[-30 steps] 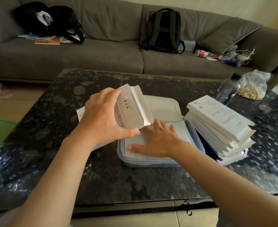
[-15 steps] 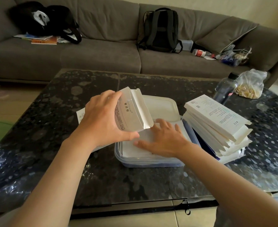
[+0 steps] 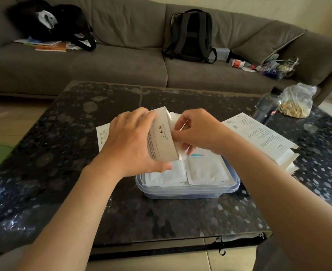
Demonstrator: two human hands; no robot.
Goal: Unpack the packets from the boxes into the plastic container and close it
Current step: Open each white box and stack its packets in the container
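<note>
A white box (image 3: 162, 133) is grasped round its side by the left grip (image 3: 130, 145) and held tilted, while white packets (image 3: 182, 156) showing at its open end are pinched by the curled fingers of the right grip (image 3: 198, 132). Below the box, at 6 o'clock, an open plastic container (image 3: 188, 190) is set on the dark table (image 3: 63, 192), with two flat packets (image 3: 206, 169) laid side by side inside. More boxes (image 3: 262, 137) are stacked at the container's 3 o'clock, a bottle (image 3: 266, 108) at 2 o'clock.
</note>
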